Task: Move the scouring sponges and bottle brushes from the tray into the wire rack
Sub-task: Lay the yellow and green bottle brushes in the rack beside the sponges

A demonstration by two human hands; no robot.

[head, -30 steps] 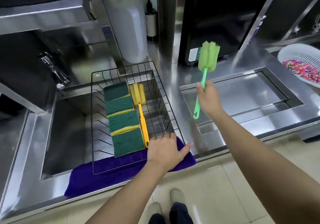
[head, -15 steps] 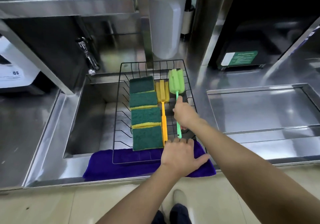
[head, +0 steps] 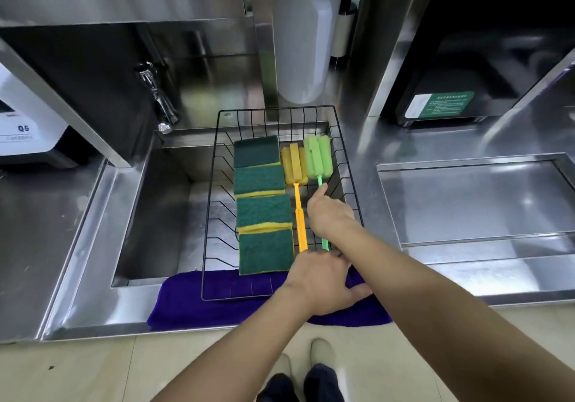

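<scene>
A black wire rack (head: 212, 202) sits across the sink, its front on a purple cloth (head: 193, 302). Several green-and-yellow scouring sponges (head: 261, 211) lie in a column down its left part. To their right lies a yellow bottle brush (head: 294, 165), and beside that a green bottle brush (head: 318, 157), foam heads toward the back. My right hand (head: 329, 215) covers the green brush's handle inside the rack, index finger stretched along it. My left hand (head: 320, 283) grips the rack's front right rim. The steel tray (head: 473, 202) at the right holds nothing.
A faucet (head: 157, 99) hangs over the sink's back left corner. Behind the rack stand a white cylinder (head: 303, 43) and a soap dispenser (head: 345, 18). A black machine (head: 451, 96) sits at the back right, a white appliance (head: 21, 124) at the far left.
My right hand carried the green brush from above the tray leftward and lowered it into the rack beside the yellow brush. My left hand stayed on the rack's front rim.
</scene>
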